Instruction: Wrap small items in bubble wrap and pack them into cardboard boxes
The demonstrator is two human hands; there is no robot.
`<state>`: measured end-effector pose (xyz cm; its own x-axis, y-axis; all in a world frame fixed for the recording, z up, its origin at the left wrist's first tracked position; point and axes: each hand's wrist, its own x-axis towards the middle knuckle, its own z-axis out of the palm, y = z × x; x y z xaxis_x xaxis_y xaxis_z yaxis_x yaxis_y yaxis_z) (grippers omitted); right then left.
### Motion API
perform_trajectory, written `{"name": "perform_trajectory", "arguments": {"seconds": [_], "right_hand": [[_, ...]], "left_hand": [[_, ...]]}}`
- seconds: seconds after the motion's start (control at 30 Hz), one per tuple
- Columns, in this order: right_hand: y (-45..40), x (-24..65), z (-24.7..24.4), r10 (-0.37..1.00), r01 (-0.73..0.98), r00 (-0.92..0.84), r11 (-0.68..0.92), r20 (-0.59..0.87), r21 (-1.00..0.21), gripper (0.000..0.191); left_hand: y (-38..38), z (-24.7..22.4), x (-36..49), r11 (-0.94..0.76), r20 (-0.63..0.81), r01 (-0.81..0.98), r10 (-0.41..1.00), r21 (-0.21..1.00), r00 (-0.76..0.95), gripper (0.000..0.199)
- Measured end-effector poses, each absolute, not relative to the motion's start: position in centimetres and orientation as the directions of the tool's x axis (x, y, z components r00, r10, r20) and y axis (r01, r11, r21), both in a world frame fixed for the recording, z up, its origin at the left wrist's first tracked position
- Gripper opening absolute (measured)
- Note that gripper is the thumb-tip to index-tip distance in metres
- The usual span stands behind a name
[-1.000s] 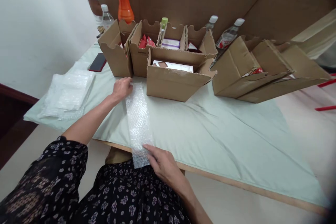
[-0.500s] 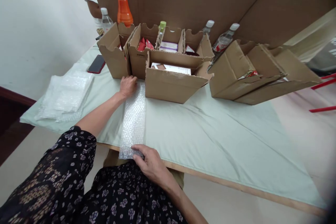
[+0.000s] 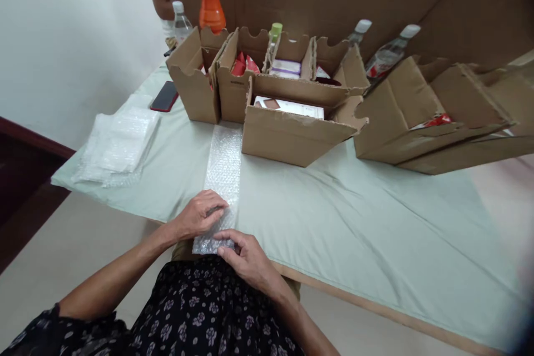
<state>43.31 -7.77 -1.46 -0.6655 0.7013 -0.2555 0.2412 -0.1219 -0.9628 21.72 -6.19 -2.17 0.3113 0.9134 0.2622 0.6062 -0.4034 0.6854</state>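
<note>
A long, flat strip of bubble wrap [image 3: 224, 164] lies on the table, its near end reaching the table's front edge and its far end beside the cardboard boxes. My left hand [image 3: 203, 213] hovers over or rests on the lower half of the strip, fingers curved and thumb apart from them. Just nearer, on the right, my right hand [image 3: 248, 258] is at the strip's near end. Its index finger and thumb lie on the plastic with a gap between them; the other fingers are partly hidden. Neither hand visibly grips anything.
Cut cardboard boxes [image 3: 287, 139] holding small packages stand behind the strip; more boxes [image 3: 400, 139] stand right. Bottles, including an orange one [image 3: 212, 8], stand behind. Left are a phone [image 3: 164, 96] and a stack of bubble wrap sheets [image 3: 119, 142]. Another person's arm [image 3: 162, 4] shows behind.
My left hand has come back from the strip's far end, by the boxes, to near my right hand. My right hand stays at the near end. The view has shifted slightly.
</note>
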Motion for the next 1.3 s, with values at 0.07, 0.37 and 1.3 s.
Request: {"name": "perform_trajectory", "arguments": {"seconds": [0.07, 0.37, 1.3], "right_hand": [[-7.3, 43.2, -1.4, 0.693, 0.166, -0.668, -0.216, -0.271, -0.962, 0.026], [-1.9, 40.6, -1.0, 0.789, -0.405, -0.573, -0.509, -0.223, -0.760, 0.048], [-0.8, 39.9, -3.7, 0.774, -0.103, -0.595, -0.339, -0.215, -0.935, 0.059]], "left_hand": [[-6.6, -2.1, 21.3, -0.252, 0.134, 0.529, 0.958, 0.811, 0.252, 0.021], [-4.5, -2.1, 18.6, 0.174, -0.178, -0.195, 0.984, 0.965, -0.003, 0.070], [-5.2, -4.1, 21.1, -0.027, 0.302, 0.660, 0.903, 0.750, -0.306, 0.039]]}}
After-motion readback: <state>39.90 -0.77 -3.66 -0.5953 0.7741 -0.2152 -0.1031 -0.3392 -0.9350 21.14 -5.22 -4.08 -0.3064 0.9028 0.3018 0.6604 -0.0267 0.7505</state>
